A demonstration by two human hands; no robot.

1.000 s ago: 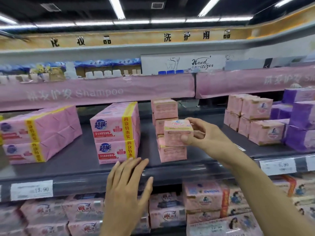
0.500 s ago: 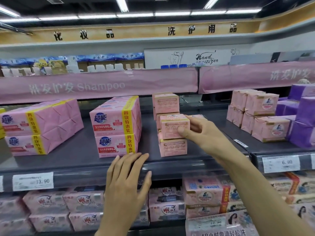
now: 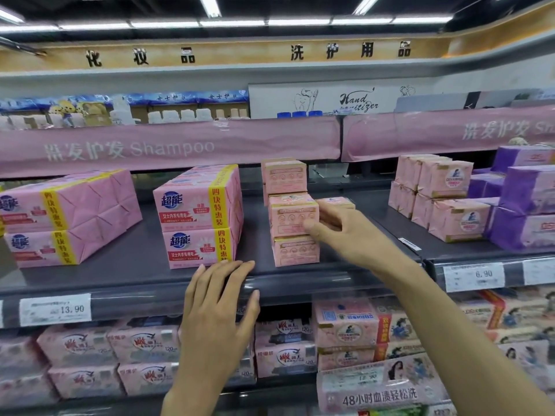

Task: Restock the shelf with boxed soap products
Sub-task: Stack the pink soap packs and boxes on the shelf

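Note:
A small pink soap box (image 3: 292, 219) sits on top of another pink box (image 3: 295, 250) at the middle of the dark shelf (image 3: 144, 265). My right hand (image 3: 345, 232) grips the upper box from its right side, thumb on the front face, fingers curled round its right end. More of the same boxes (image 3: 283, 177) are stacked behind it. My left hand (image 3: 220, 313) rests with straight fingers on the shelf's front edge, holding nothing, just below a two-high stack of pink four-bar soap packs (image 3: 198, 217).
Another pair of pink multi-packs (image 3: 69, 217) lies at the left of the shelf. Pink wrapped soaps (image 3: 444, 199) and purple boxes (image 3: 528, 202) fill the right section. The lower shelf holds several pink packs (image 3: 144, 349). Price tags (image 3: 55, 309) line the rail.
My right hand brought the pink box down and back onto the lower box in the stack. My left hand moved up a little onto the shelf edge.

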